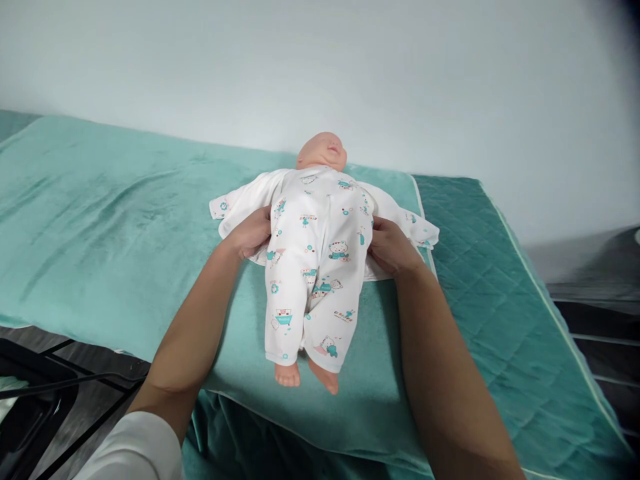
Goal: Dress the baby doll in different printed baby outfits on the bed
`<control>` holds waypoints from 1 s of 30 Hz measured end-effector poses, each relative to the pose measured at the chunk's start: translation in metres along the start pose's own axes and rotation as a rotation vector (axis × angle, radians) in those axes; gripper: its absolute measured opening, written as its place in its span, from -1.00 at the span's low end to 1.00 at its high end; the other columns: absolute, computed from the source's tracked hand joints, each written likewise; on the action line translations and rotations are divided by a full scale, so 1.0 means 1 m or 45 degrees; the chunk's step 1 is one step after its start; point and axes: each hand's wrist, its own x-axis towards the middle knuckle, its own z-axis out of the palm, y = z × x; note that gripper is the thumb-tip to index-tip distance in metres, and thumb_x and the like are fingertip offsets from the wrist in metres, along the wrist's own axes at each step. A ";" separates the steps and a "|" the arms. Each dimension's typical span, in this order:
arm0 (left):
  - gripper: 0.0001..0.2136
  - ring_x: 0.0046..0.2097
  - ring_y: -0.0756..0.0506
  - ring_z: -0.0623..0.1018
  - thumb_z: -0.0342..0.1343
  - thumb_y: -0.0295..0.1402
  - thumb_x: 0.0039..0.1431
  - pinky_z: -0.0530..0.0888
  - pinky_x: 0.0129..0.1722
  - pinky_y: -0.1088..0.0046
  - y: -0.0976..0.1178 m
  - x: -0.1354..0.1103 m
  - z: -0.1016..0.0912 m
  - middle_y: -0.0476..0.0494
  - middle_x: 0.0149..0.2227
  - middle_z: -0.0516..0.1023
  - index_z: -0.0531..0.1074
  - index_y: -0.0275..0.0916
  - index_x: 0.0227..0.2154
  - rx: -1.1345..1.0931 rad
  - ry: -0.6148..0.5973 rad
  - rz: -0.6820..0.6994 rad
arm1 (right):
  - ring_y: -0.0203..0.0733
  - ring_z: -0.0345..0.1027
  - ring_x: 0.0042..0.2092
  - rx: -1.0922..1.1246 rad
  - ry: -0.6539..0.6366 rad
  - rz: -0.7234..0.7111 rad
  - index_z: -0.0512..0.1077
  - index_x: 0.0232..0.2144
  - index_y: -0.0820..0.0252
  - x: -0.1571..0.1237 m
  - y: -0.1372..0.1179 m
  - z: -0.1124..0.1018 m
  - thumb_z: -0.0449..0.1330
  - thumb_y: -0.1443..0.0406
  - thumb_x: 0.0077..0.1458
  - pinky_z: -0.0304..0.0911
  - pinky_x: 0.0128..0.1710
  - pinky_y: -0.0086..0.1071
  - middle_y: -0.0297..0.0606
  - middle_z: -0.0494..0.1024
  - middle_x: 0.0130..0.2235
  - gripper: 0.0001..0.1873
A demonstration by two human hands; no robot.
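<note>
A baby doll point(324, 152) lies on its back, head toward the wall and bare feet point(287, 375) toward me. White baby pants point(320, 267) with teal and red cartoon prints cover its legs and reach up to its chest. Spread out beneath the doll is a white baby shirt point(250, 200), its sleeves pointing to both sides. At the left side of the pants, my left hand point(254, 232) is closed on the cloth. My right hand point(390, 245) grips the opposite side at about the same height. Some fingertips of both hands are hidden by the fabric.
A smooth teal blanket point(110, 227) lies under the doll. To the right a darker quilted cover point(480, 280) slopes to the bed edge. A pale wall point(320, 73) stands behind. A black container point(35, 400) and a thin black frame point(95, 420) are at lower left.
</note>
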 end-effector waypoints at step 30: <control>-0.61 0.06 -0.30 0.66 0.34 -0.36 -0.02 0.59 0.14 0.14 0.000 0.001 -0.003 -0.12 -0.24 0.74 0.62 -0.22 -0.06 0.224 0.042 -0.006 | -0.04 0.59 -0.19 -0.028 -0.042 0.003 0.68 -0.20 0.12 0.005 0.004 -0.004 0.52 0.13 -0.14 0.50 -0.10 -0.18 -0.27 0.73 -0.24 -0.59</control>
